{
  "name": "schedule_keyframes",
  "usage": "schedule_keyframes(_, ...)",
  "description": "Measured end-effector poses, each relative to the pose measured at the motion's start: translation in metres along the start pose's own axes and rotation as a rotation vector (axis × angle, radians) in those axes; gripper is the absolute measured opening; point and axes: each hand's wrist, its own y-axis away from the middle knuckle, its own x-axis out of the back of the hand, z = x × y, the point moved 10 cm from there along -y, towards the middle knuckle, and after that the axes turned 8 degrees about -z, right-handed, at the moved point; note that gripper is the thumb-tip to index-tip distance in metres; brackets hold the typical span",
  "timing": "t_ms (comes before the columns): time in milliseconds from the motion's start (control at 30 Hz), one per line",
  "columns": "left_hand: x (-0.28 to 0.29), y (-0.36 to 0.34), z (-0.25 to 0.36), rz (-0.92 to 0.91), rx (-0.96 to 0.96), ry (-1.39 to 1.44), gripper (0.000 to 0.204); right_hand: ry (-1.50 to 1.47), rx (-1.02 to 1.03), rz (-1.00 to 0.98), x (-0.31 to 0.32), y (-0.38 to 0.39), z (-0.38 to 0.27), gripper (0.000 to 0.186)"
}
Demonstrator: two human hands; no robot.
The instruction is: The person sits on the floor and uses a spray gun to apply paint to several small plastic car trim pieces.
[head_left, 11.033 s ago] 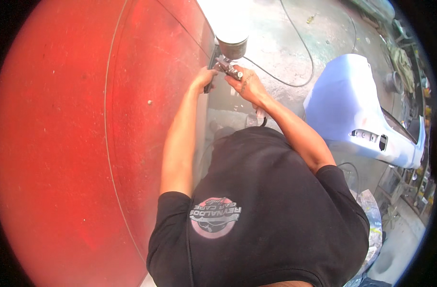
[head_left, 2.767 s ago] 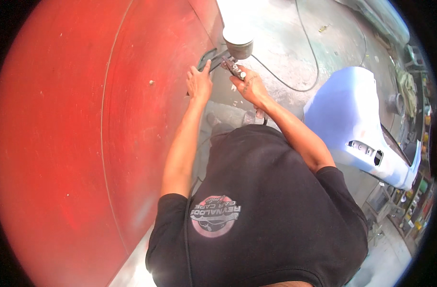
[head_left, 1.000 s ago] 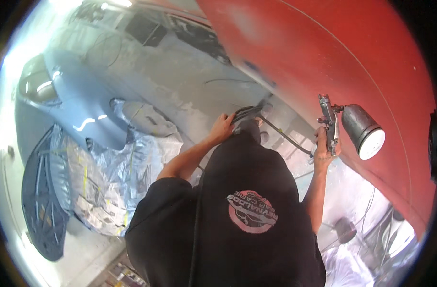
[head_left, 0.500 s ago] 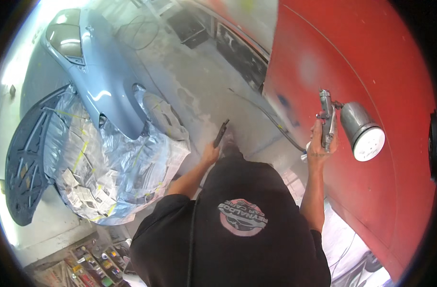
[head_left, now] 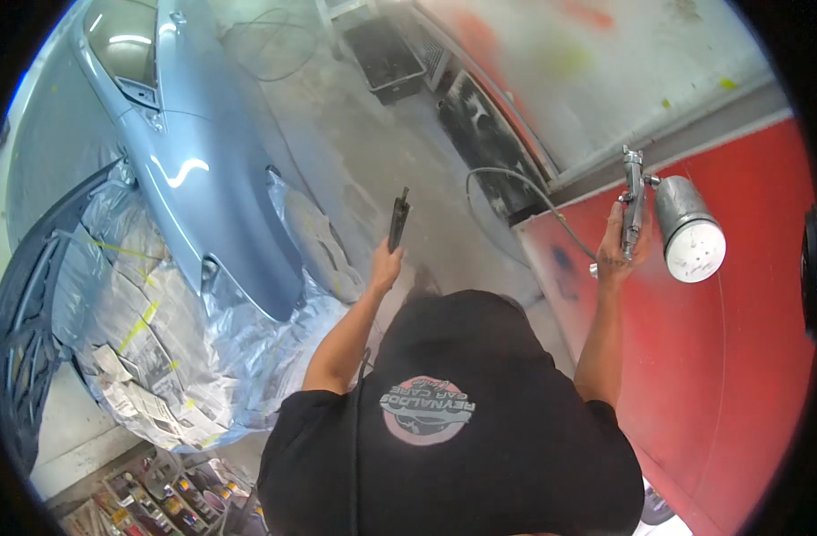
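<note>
My right hand (head_left: 619,255) grips a metal spray gun (head_left: 634,196) by its handle, with a silver paint cup (head_left: 681,205) on its right side. The cup's pale end faces me. Behind the gun rises a red panel (head_left: 748,259). In my left hand (head_left: 387,266), held out in front of my body, is a slim black stick-shaped tool (head_left: 399,221), pointing up and away. What kind of tool it is I cannot make out. Both hands are closed and wide apart.
To my left stands a blue car (head_left: 212,170), its front masked with plastic and newspaper (head_left: 216,393) beside a raised dark hood (head_left: 33,313). A hose (head_left: 534,183) curves near my right hand. Far ahead is a black bin (head_left: 382,58); cluttered shelves (head_left: 149,496) fill the lower left.
The view has shifted, showing more pale wall above the red panel. Both hands appear slightly higher and farther forward, still holding the spray gun and the black tool. The hose now loops higher.
</note>
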Motion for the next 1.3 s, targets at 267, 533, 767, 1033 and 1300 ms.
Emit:
schedule_keyframes(267,0.032,-0.059,-0.022,-0.17,0.335,0.578,0.021,-0.133,0.052,-0.079,-0.136,-0.08,-0.054,0.043)
schedule_keyframes(533,0.07,-0.128,0.003,-0.196,0.483,0.641,0.024,-0.218,0.024,-0.28,-0.294,-0.165,-0.026,0.045)
schedule_keyframes(767,0.169,-0.226,0.067,-0.067,0.487,0.433,0.044,-0.163,0.108,-0.429,-0.41,-0.282,-0.049,0.045)
schedule_keyframes(1033,0.222,-0.326,0.102,0.066,0.392,0.798,0.03,-0.179,0.027,-0.536,-0.518,-0.344,-0.052,0.048)
schedule_keyframes(1300,0.315,-0.486,0.128,-0.048,0.331,0.847,0.026,-0.115,0.02,-0.507,-0.601,-0.375,-0.07,0.048)
